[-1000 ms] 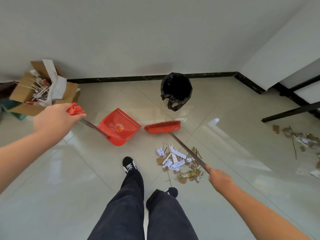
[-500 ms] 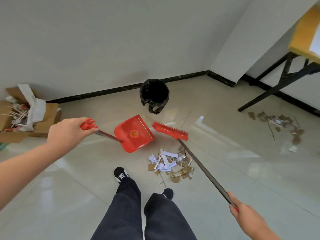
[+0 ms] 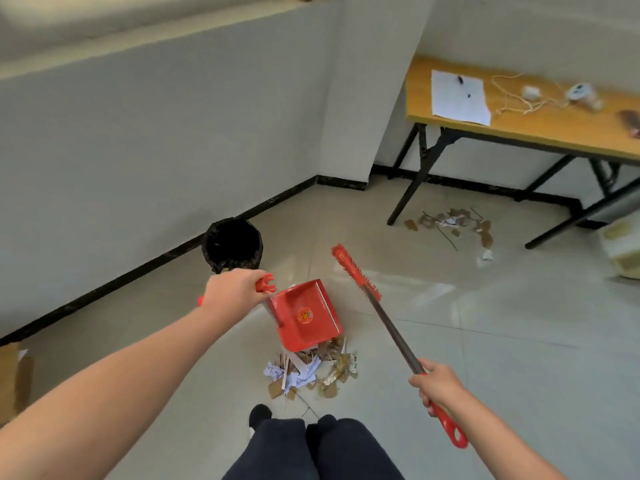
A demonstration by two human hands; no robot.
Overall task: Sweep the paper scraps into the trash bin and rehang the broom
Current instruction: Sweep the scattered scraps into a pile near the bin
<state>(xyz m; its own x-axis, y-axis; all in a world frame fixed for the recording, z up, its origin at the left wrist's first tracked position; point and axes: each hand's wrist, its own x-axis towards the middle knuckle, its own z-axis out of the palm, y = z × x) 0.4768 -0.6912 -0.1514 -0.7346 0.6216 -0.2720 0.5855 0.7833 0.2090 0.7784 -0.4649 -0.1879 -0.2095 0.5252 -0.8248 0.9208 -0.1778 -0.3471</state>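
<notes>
My left hand [image 3: 231, 288] grips the top of the red dustpan's handle. The dustpan [image 3: 304, 315] stands on the floor with its open edge against a pile of paper scraps [image 3: 308, 370] just ahead of my feet. My right hand [image 3: 437, 382] holds the red broom by its dark shaft near the red grip. The broom head [image 3: 356, 271] is lifted off the floor, to the right of and beyond the dustpan. A trash bin [image 3: 232, 244] lined with a black bag stands by the wall, beyond my left hand.
A second patch of scraps [image 3: 453, 225] lies under a wooden folding table [image 3: 540, 128] at the right, which carries a paper sheet and string. A pale box [image 3: 623, 247] sits at the far right. A cardboard box [image 3: 12, 379] shows at the left edge.
The view has swung right and up, bringing the table into sight. The dustpan has come down and in against the scrap pile. The broom head has lifted and moved right.
</notes>
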